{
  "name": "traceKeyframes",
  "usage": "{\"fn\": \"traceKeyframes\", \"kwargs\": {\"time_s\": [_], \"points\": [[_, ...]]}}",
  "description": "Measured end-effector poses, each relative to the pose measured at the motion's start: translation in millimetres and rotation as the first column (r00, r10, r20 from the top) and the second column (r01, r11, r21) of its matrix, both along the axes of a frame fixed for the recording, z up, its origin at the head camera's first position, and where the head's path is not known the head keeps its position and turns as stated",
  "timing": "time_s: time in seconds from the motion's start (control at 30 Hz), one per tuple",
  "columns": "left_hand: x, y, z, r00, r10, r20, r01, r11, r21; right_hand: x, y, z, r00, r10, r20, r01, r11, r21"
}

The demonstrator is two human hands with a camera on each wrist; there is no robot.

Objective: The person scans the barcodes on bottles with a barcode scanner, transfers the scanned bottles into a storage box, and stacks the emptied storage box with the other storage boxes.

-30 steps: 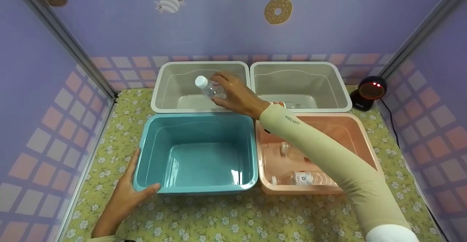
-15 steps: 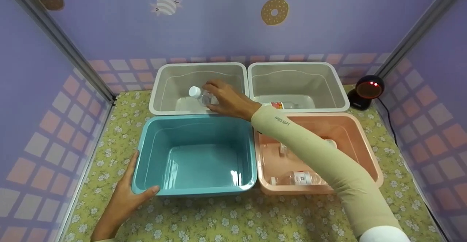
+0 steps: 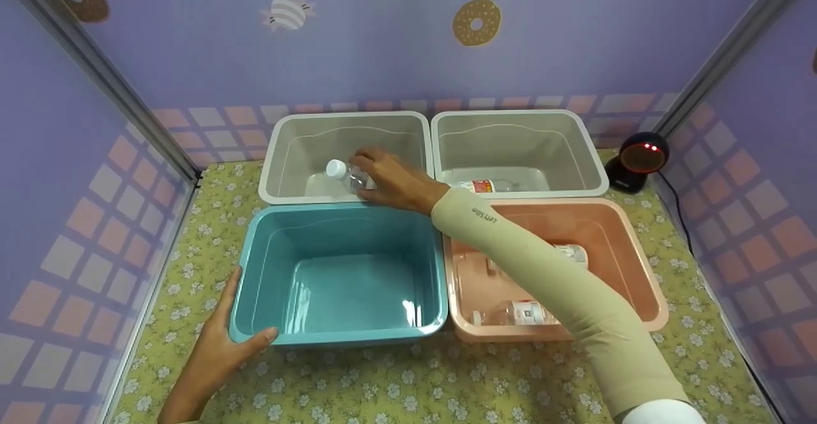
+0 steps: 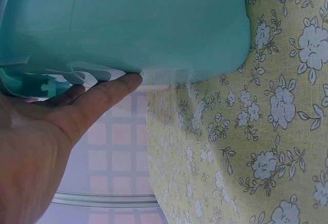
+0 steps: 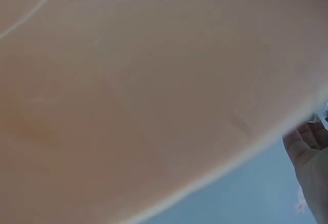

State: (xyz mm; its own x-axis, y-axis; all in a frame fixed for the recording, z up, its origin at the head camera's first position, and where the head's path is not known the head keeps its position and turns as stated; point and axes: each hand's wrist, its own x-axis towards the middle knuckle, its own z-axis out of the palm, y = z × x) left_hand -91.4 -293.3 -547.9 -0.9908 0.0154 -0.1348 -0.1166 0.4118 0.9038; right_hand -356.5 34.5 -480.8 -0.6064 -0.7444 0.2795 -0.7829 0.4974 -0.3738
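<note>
In the head view my right hand (image 3: 396,180) grips a clear plastic bottle (image 3: 356,177) with a white cap (image 3: 336,168). It holds the bottle tilted inside the back left grey tub (image 3: 271,156), cap toward the left. The palm side and the bottle's lower end are hidden. At the front left corner of the blue tub (image 3: 357,333), my left hand (image 3: 220,347) rests with the thumb at the front rim and straight fingers along the outer side. The left wrist view has those fingers (image 4: 102,98) lying against the tub's wall. Mostly a blurred peach surface fills the right wrist view.
A peach tub (image 3: 641,271) at front right holds several clear bottles, one a labelled bottle (image 3: 526,313). Another bottle (image 3: 485,186) lies in the back right grey tub (image 3: 603,178). Right of it stands a black scanner (image 3: 638,161) with red lights. Purple walls enclose the flowered tabletop (image 3: 408,386).
My right hand has lowered the bottle deeper into the back left grey tub and shifted slightly left. My left hand has kept its place at the blue tub.
</note>
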Motion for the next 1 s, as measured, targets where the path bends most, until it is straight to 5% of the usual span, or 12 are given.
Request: {"fn": "traceKeyframes", "kwargs": {"time_s": [0.23, 0.7, 1.0], "points": [[-0.3, -1, 0.0, 1.0, -0.025, -0.005, 0.025, 1.0, -0.005, -3.8, 0, -2.9, 0.996, 0.037, -0.081, -0.038, 0.999, -0.012], [-1.2, -2, -0.9, 1.0, -0.015, -0.01, 0.015, 1.0, -0.003, 4.6, 19, 6.1, 0.999, 0.028, -0.017, -0.028, 0.999, 0.032], [-1.1, -1, 0.4, 1.0, -0.008, 0.009, 0.008, 1.0, -0.022, 13.5, 45, 14.0, 0.996, 0.043, -0.073, -0.04, 0.998, 0.039]]}}
